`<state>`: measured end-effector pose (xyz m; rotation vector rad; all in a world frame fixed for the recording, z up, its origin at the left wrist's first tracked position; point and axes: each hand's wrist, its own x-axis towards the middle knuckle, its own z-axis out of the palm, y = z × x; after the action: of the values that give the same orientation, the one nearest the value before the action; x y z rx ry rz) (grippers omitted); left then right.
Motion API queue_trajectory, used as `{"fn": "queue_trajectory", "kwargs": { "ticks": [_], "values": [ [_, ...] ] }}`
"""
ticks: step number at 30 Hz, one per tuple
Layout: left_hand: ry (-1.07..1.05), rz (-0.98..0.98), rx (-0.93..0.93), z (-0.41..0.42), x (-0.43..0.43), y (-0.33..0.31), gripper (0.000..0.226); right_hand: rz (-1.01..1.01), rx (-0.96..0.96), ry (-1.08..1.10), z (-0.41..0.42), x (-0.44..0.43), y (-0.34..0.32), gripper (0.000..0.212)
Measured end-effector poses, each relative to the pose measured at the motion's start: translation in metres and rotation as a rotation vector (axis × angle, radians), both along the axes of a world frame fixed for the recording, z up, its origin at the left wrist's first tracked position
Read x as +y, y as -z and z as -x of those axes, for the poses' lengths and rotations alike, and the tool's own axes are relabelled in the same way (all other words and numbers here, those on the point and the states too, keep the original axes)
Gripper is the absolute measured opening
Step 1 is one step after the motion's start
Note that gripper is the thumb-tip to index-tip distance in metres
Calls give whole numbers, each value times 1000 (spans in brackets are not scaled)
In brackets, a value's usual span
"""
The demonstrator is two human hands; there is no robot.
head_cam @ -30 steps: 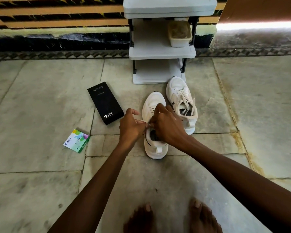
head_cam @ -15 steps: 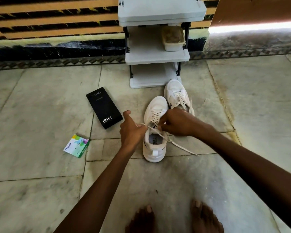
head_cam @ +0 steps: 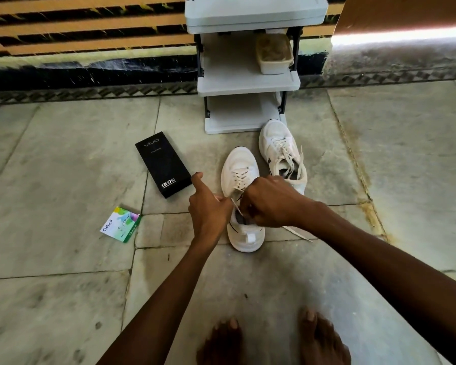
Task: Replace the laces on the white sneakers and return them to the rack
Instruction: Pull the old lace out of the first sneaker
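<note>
Two white sneakers stand on the stone floor in front of a grey shoe rack. The near sneaker points away from me, its white lace threaded through the upper eyelets. My left hand pinches one lace end at the shoe's left side, thumb stuck out. My right hand grips the other lace end over the shoe's opening; a loose tail trails right on the floor. The far sneaker lies behind, laced, its lace ends loose.
A black phone box lies left of the sneakers, and a small colourful packet lies nearer me on the left. A tan tub sits on the rack's middle shelf. My bare feet are at the bottom edge.
My hands drew apart with the lace ends, then came back together over the near sneaker's opening. The loose tail on the right now lies farther along the floor.
</note>
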<state>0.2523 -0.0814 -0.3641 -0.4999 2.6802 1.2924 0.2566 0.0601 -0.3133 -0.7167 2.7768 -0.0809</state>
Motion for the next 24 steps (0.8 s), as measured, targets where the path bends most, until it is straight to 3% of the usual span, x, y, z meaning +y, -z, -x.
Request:
{"fn": "queue_trajectory", "kwargs": {
  "ticks": [4,6,8,12,17,22,24],
  "values": [
    [-5,-15,15,0,-2,-1,67,16,-314,-103,-17,21,-33,19],
    [15,-20,36,0,-3,0,47,-5,-510,-115,-25,26,-39,14],
    [64,-12,50,2,-3,1,28,-123,-550,-123,-31,27,-37,14],
    [292,84,123,4,4,2,36,-177,-460,45,-28,33,-13,23],
    [429,132,216,5,5,7,41,127,-35,399,-7,30,15,31],
    [622,433,277,0,5,6,30,210,-28,430,4,18,31,28],
    [676,455,312,-5,6,11,32,242,-26,462,4,18,36,28]
  ]
}}
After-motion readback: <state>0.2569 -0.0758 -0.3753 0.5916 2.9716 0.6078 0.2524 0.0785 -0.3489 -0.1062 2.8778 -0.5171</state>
